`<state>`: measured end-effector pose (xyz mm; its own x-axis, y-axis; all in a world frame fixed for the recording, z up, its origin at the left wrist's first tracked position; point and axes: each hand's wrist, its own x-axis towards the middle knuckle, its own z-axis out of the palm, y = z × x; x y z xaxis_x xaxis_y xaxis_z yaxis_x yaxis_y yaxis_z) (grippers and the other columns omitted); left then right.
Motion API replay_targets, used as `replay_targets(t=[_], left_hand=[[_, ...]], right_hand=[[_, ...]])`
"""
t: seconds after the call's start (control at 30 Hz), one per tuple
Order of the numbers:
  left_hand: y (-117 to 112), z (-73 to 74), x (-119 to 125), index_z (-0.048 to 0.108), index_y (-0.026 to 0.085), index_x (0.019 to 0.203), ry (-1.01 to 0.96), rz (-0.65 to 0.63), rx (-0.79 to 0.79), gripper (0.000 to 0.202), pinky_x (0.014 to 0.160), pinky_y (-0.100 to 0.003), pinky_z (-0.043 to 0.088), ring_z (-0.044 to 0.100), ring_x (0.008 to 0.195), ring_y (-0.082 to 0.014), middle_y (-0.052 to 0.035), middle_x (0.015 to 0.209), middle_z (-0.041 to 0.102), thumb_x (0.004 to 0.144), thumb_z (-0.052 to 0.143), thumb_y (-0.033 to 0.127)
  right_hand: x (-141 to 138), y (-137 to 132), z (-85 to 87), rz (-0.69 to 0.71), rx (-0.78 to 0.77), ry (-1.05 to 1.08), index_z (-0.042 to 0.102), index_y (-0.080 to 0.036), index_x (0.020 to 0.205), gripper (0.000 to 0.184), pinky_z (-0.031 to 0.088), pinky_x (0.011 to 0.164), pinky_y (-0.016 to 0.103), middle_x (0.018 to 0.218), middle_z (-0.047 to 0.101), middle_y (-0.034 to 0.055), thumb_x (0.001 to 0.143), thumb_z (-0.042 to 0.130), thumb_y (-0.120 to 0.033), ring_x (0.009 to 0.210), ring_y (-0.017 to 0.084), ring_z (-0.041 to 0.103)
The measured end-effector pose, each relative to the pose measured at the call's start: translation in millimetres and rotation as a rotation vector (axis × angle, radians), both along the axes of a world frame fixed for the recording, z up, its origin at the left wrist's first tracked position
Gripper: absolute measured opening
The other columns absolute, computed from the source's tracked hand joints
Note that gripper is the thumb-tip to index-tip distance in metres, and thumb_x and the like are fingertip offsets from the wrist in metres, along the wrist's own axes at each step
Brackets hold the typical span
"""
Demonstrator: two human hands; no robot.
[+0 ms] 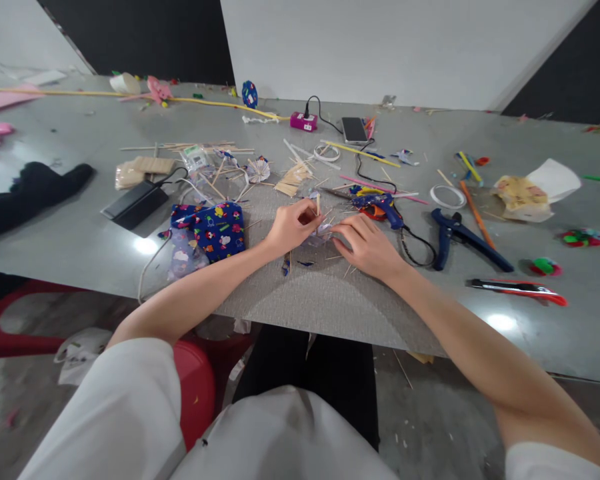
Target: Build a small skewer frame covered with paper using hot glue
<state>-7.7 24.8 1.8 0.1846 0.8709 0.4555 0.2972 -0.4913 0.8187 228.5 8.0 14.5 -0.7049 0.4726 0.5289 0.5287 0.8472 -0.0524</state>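
Observation:
My left hand is closed in a pinch on a small pale paper-and-stick piece lying on the grey mat. My right hand rests beside it, fingers curled and pressing on the same piece from the right. A thin wooden stick stands up just behind the fingers. Loose toothpick-like sticks lie scattered about both hands.
A blue patterned cloth lies left of my hands. A blue glue gun, blue pliers, a red utility knife, tape rolls, a phone and a black box crowd the table. A red stool stands below.

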Motion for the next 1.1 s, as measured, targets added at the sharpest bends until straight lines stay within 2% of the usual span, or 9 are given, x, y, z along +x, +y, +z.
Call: replay_targets(t=[0.47, 0.63, 0.8, 1.1], left_hand=[[-1.5, 1.5, 0.3, 0.063, 0.021, 0.086, 0.014, 0.002, 0.007, 0.022, 0.063, -0.025, 0.047, 0.061, 0.064, -0.0117, 0.002, 0.07, 0.067, 0.095, 0.071, 0.039], [-2.3, 3.3, 0.8, 0.062, 0.02, 0.084, 0.001, -0.004, 0.002, 0.022, 0.063, -0.025, 0.046, 0.06, 0.062, -0.0111, 0.0021, 0.069, 0.067, 0.095, 0.071, 0.037], [-2.7, 3.9, 0.8, 0.062, 0.02, 0.084, 0.003, -0.003, -0.01, 0.025, 0.062, -0.025, 0.045, 0.058, 0.062, -0.0115, 0.0013, 0.069, 0.067, 0.095, 0.07, 0.042], [-2.4, 3.0, 1.0, 0.062, 0.019, 0.083, -0.015, -0.01, -0.012, 0.027, 0.06, -0.024, 0.043, 0.056, 0.061, -0.0102, 0.0016, 0.068, 0.065, 0.095, 0.071, 0.042]], right_hand=[[-0.3, -0.9, -1.5, -0.009, -0.028, 0.046, 0.058, -0.023, 0.134, 0.032, 0.054, 0.097, 0.054, 0.115, 0.065, 0.0139, 0.102, 0.055, -0.024, 0.112, 0.033, 0.061], [0.6, -0.5, -2.5, -0.007, 0.012, 0.041, 0.052, -0.022, 0.139, 0.036, 0.054, 0.099, 0.053, 0.118, 0.063, 0.0146, 0.103, 0.055, -0.023, 0.113, 0.032, 0.06], [0.8, -0.8, -2.5, -0.008, -0.01, 0.085, 0.049, -0.024, 0.145, 0.043, 0.053, 0.101, 0.055, 0.124, 0.062, 0.0157, 0.103, 0.056, -0.024, 0.119, 0.034, 0.059], [2.0, -1.2, -0.8, -0.03, 0.008, 0.151, 0.049, -0.025, 0.145, 0.043, 0.054, 0.101, 0.057, 0.124, 0.062, 0.0155, 0.103, 0.058, -0.026, 0.119, 0.034, 0.061]])
